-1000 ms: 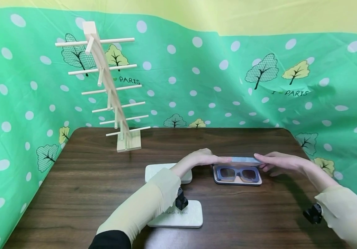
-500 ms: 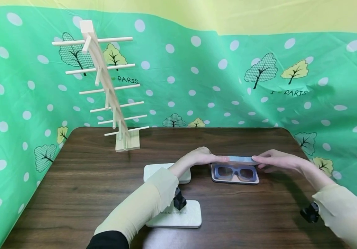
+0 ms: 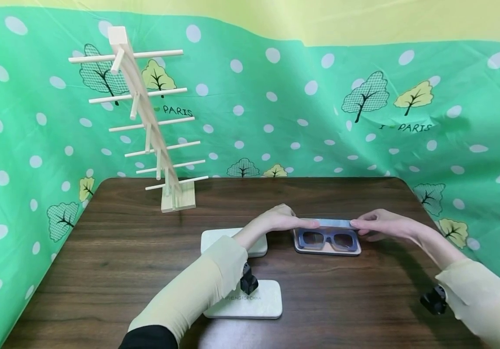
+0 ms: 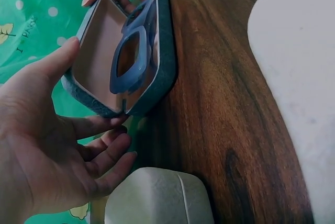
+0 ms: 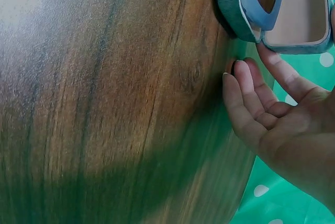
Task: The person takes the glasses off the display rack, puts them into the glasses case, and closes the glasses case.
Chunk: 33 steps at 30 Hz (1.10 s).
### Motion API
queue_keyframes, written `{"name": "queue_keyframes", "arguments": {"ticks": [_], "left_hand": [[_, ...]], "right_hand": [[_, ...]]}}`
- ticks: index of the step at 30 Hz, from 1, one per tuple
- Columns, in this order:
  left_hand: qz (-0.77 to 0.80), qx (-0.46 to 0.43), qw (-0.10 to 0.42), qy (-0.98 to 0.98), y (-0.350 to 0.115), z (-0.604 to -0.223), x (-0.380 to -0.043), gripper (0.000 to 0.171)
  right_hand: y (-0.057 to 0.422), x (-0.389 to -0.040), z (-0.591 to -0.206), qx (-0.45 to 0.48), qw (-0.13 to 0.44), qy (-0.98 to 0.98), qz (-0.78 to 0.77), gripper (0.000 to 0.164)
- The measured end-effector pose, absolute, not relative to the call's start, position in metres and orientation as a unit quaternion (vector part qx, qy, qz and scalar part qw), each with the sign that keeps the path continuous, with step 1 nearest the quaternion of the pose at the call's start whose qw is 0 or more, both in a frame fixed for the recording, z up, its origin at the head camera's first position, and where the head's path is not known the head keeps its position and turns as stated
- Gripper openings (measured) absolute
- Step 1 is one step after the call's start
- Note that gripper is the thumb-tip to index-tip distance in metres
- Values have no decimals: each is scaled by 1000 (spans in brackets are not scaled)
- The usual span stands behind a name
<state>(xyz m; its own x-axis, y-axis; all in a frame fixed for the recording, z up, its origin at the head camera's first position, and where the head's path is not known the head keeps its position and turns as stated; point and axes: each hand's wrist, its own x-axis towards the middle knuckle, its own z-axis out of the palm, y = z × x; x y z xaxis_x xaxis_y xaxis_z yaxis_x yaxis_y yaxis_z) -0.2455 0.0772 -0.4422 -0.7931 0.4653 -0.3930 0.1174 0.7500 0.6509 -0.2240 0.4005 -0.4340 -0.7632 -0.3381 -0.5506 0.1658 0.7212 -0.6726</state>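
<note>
A blue-green glasses case (image 4: 166, 51) stands with its lid raised at the right back of the table. Blue-framed sunglasses (image 3: 327, 241) lie inside it, lenses toward me in the head view. My left hand (image 4: 47, 130) holds the lid's left end, thumb on its upper edge and index finger near the hinge. At the other end my right hand (image 5: 288, 114) holds the lid the same way; its thumb is mostly cut off in the right wrist view. The raised lid (image 3: 334, 223) shows only as a thin strip from the head.
Two pale, closed cases lie to the left: the rear case (image 3: 219, 237) and the front case (image 3: 263, 303), both partly covered by my left arm. A wooden peg rack (image 3: 145, 111) stands at the back left. Behind the table (image 3: 101, 271) hangs a green patterned cloth (image 3: 276, 106).
The glasses case has slid slightly left and away from me, with both hands on it. Its lid remains raised. The head view has shifted a little.
</note>
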Motion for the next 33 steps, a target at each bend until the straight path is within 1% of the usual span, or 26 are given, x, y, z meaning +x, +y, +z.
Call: {"name": "queue_keyframes", "arguments": {"ticks": [6,12,16,20,25,28,29,33], "left_hand": [[295,175,286,895,79,-439,-246,70],[279,189,270,902,81,-440,-243,73],[269,192,253,909,82,-441,-241,74],[254,191,237,918,82,-442,-239,73],[243,183,224,926,82,-443,-237,69],[244,175,217,929,82,-443,-235,62],[244,173,215,930,82,-443,-234,61],[230,176,209,934,82,-443,-231,75]], "right_hand": [[401,-222,-436,-47,336,865,-370,65],[399,-219,-436,-51,323,872,-364,66],[398,-214,-437,-56,296,889,-346,69],[397,-210,-437,-64,255,915,-306,72],[395,-207,-437,-75,218,936,-267,67],[394,-205,-437,-79,207,939,-264,65],[394,-205,-437,-81,204,939,-264,64],[395,-202,-439,-91,185,941,-268,60]]}}
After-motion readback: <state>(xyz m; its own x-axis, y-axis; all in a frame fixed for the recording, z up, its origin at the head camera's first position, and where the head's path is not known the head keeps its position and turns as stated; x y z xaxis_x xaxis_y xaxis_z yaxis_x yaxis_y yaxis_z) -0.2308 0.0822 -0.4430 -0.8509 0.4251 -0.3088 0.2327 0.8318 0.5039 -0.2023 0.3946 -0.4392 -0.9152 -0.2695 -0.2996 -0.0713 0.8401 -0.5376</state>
